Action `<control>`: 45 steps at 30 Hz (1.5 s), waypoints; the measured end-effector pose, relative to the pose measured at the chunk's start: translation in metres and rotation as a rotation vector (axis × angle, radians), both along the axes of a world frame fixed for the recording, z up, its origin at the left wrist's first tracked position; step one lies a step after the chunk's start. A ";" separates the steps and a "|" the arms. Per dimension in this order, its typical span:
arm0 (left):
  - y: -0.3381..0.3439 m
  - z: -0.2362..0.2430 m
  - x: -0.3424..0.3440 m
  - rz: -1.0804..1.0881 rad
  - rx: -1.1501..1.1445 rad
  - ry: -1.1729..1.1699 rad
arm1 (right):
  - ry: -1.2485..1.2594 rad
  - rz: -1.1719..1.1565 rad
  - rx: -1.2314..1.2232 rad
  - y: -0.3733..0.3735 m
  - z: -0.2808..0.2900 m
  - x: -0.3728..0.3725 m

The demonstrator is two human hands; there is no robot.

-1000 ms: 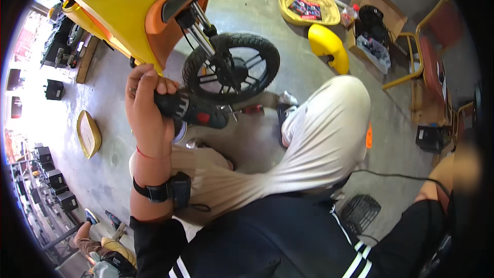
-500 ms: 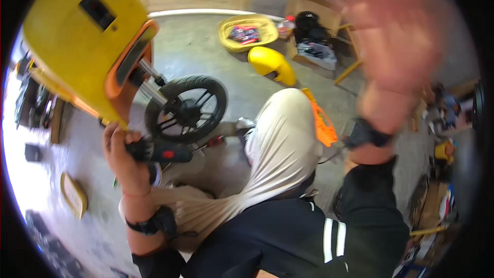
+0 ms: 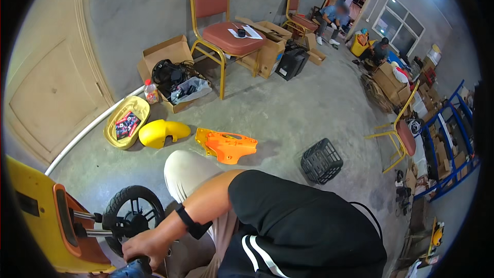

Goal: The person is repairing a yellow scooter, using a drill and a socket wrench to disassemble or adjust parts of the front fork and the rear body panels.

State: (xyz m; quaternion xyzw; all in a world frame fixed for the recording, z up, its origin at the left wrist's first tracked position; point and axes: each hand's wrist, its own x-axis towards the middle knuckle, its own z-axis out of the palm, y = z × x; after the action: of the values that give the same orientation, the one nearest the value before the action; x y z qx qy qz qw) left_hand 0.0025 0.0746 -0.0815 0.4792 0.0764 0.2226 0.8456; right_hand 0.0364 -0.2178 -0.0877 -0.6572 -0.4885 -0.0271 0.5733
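Observation:
At the lower left, my right hand [image 3: 146,247] is closed on a dark drill [image 3: 134,268], which is partly cut off by the bottom edge. It is beside the black-tyred front wheel [image 3: 119,206] and silver fork [image 3: 92,232] of a yellow vehicle body [image 3: 33,201] with orange trim. My forearm crosses in front of my light-trousered knee [image 3: 182,170]. My left hand is out of sight.
A yellow fender [image 3: 154,135], orange panel [image 3: 231,146], yellow tub [image 3: 113,128] and black crate [image 3: 323,162] lie on the floor. Chairs [image 3: 231,41], open boxes [image 3: 154,54] and blue racking [image 3: 437,190] line the sides. Two people [image 3: 328,20] [image 3: 380,54] sit farther back.
The view has swung up and right toward the room. My right hand, raised and blurred half a second ago, has come down to the drill. My left hand has left view.

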 end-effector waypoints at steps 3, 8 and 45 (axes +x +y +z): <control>-0.010 0.005 0.018 -0.062 -0.086 0.043 | -0.042 0.006 -0.030 0.010 -0.009 0.000; -0.066 0.037 0.033 -1.086 -0.443 -0.525 | -0.135 -0.023 0.236 0.019 -0.021 -0.001; -0.137 0.091 -0.003 -0.140 0.570 -0.541 | 1.731 1.124 0.331 -0.014 0.001 -0.002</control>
State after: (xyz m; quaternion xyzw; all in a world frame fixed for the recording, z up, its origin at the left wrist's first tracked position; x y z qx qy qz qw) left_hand -0.0005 -0.0620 0.0095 0.6230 -0.2465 0.2949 0.6813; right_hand 0.0342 -0.2319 -0.0864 -0.0434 -0.1361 0.6568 0.7404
